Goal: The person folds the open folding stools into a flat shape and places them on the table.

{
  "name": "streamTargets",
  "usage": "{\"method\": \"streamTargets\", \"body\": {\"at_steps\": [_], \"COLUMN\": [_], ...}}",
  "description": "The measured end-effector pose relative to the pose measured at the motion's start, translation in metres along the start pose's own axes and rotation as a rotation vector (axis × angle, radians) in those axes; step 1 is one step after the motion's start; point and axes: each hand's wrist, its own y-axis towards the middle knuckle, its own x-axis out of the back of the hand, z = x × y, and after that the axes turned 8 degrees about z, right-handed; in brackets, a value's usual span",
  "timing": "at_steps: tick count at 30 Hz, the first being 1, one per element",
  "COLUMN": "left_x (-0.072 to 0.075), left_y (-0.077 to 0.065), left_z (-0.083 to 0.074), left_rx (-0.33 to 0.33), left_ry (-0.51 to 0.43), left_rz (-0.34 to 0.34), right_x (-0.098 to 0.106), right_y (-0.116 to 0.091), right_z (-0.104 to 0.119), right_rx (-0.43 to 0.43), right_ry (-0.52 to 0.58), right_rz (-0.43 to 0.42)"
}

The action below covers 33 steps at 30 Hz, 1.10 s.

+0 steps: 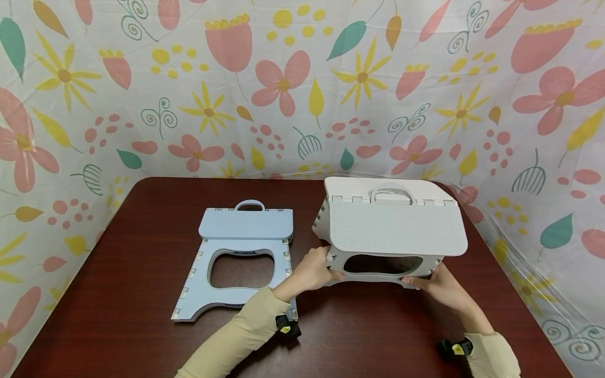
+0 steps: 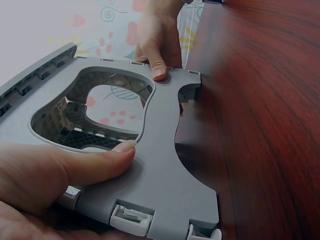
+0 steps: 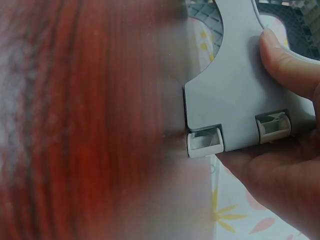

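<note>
A white folding stool [image 1: 397, 226] stands opened out at the right of the table, its seat on top and its carry handle [image 1: 391, 195] lying across the seat. My left hand [image 1: 314, 269] grips the stool's left side; in the left wrist view its thumb [image 2: 107, 162] presses on the front panel beside the oval opening. At the other side my right hand [image 1: 441, 287] grips the panel's edge, its thumb [image 3: 285, 65] lying on the face near the opening. Small hinge clips [image 3: 274, 125] run along that edge.
A light blue folding stool [image 1: 246, 224] lies folded flat on the dark red table [image 1: 118, 273], to the left of the white one. My left forearm crosses over its lower right corner. Behind the table hangs a flower-patterned cloth [image 1: 283, 131].
</note>
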Motion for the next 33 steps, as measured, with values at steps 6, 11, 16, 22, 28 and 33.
{"method": "streamTargets", "body": {"at_steps": [6, 11, 16, 22, 28, 33], "left_x": [0.0004, 0.0006, 0.0006, 0.0001, -0.0001, -0.0007], "left_y": [-0.0001, 0.001, 0.0011, 0.0012, 0.0003, -0.0008], "left_z": [-0.0006, -0.0009, -0.0008, 0.0007, 0.0001, 0.0005], "left_rx": [-0.005, -0.005, -0.011, -0.018, -0.011, -0.01], "left_ry": [0.011, 0.018, 0.022, 0.015, 0.008, 0.006], "left_rz": [0.002, 0.002, -0.002, -0.002, 0.001, 0.008], "right_x": [-0.0001, -0.0003, -0.0004, -0.0008, -0.0011, -0.0013], "right_y": [0.0004, 0.0007, 0.0007, 0.0009, 0.001, 0.0007], "right_z": [-0.0018, -0.0022, -0.0018, -0.0018, -0.0012, -0.0024], "right_rx": [0.007, 0.015, 0.02, 0.017, 0.007, 0.011], "right_ry": [0.019, 0.031, 0.038, 0.033, 0.039, 0.056], "right_rz": [-0.001, 0.004, 0.01, 0.007, 0.007, 0.012]}}
